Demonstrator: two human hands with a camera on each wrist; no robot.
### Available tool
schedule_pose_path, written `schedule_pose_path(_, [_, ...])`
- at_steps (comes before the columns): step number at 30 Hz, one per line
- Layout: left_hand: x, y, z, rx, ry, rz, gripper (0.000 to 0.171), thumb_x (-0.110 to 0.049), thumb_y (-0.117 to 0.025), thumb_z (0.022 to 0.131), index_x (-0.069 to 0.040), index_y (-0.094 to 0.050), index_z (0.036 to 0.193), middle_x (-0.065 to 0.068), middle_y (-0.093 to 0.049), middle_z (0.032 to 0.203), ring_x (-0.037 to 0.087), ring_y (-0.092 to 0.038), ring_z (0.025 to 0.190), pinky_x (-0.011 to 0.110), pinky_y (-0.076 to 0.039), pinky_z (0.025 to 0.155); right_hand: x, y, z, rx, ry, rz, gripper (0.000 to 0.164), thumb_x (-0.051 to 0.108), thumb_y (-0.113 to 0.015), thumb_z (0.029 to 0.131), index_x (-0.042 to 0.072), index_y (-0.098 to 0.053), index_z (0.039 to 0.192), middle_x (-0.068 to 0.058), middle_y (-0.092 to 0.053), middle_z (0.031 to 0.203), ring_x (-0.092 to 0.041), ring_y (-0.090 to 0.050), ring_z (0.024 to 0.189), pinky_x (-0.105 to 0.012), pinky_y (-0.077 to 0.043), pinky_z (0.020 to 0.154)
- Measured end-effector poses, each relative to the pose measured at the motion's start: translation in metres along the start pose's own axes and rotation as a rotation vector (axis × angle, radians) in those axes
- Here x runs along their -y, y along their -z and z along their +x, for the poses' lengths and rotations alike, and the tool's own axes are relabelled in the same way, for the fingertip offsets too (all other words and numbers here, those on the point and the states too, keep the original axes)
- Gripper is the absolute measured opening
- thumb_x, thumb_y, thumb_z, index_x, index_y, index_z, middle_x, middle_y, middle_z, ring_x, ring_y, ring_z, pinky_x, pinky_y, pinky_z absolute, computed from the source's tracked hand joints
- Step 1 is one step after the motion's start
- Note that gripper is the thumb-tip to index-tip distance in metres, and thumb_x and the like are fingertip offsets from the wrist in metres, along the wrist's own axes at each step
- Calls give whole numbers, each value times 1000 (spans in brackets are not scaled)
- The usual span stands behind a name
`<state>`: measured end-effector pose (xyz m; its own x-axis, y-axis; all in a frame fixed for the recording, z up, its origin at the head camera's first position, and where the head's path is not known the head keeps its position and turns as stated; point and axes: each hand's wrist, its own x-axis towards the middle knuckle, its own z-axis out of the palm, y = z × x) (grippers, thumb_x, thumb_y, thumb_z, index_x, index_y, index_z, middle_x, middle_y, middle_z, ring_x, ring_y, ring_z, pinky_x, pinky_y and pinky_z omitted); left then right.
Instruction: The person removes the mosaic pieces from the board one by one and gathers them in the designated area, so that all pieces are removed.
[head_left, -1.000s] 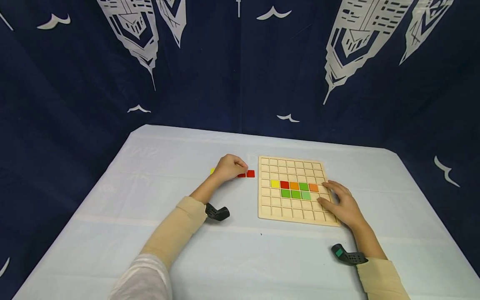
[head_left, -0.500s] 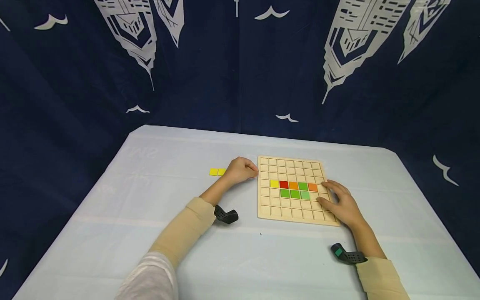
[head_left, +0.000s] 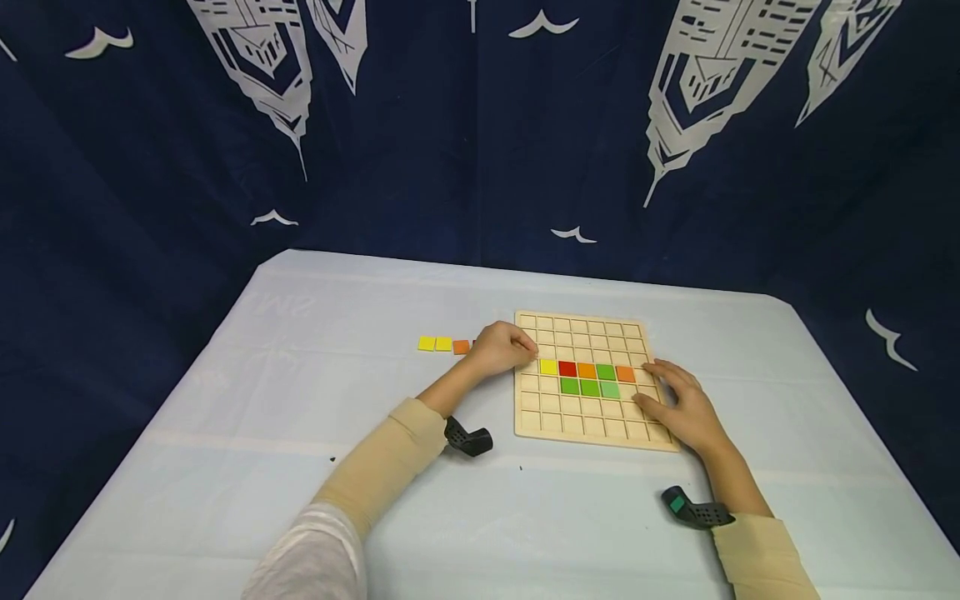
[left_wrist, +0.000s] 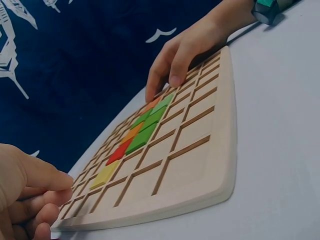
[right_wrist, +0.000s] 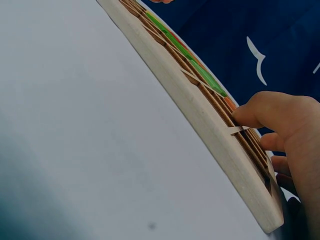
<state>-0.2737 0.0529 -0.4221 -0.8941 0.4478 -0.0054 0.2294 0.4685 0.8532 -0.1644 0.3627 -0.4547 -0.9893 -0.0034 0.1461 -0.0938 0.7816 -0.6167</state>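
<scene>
In the head view my left hand [head_left: 504,348] hangs over the left edge of a wooden grid board [head_left: 577,425]. Thumb and fingertips are pinched together, seemingly on a red tile that the fingers hide. The left wrist view shows this hand [left_wrist: 30,190] at the board's near left corner. My right hand [head_left: 686,410] rests on the board's right side, thumb and fingers spread over the cells. Between the hands, one row holds a yellow tile [head_left: 549,367], a red tile [head_left: 567,369], orange ones and a green one. Several green tiles [head_left: 590,388] lie in the row below.
Two yellow tiles [head_left: 435,343] and an orange tile [head_left: 461,347] lie in a line left of the board, partly covered by my left hand. A white cloth [head_left: 570,517] covers the table. A dark blue curtain [head_left: 480,167] hangs behind it.
My left hand has moved right from the loose red tiles to the board's left edge, uncovering the yellow and orange tiles. My right hand has stayed on the board.
</scene>
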Motion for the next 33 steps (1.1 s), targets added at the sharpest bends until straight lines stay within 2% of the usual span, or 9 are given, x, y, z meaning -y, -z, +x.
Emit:
schedule_pose_path(7, [1,-11,1,22,-56,25,7,-6,-71,82,-9,-74,87,-4,-64,71,9,-55,66,22,-43,62,0,-1,0,-1,1,-1,64,33,-68,90,-3,-48,138,-27,-33,149,-50,-22,137,-71,-20,103])
schedule_pose_path(16, [-1,-21,-1,0,-91,178,15,-15,-79,81,-8,-73,93,-5,-60,77,9,-53,74,21,-42,69,2,0,-1,5,-8,7,65,33,-69,90,-3,-47,139,-27,-32,150,-50,-21,138,-71,-19,103])
schedule_pose_path(24, [0,-24,-1,-6,-112,213,17,-16,-81,81,-7,-74,94,-4,-60,82,10,-53,79,21,-43,72,2,0,-1,2,-7,2,64,33,-68,90,-3,-48,138,-27,-33,149,-51,-22,137,-71,-19,102])
schedule_pose_path(33, [-8,-21,3,45,-98,302,18,-18,-81,81,-8,-73,94,-5,-59,80,10,-52,80,22,-40,75,3,1,0,4,-9,-10,63,33,-68,90,-2,-48,139,-27,-33,149,-50,-22,137,-70,-20,103])
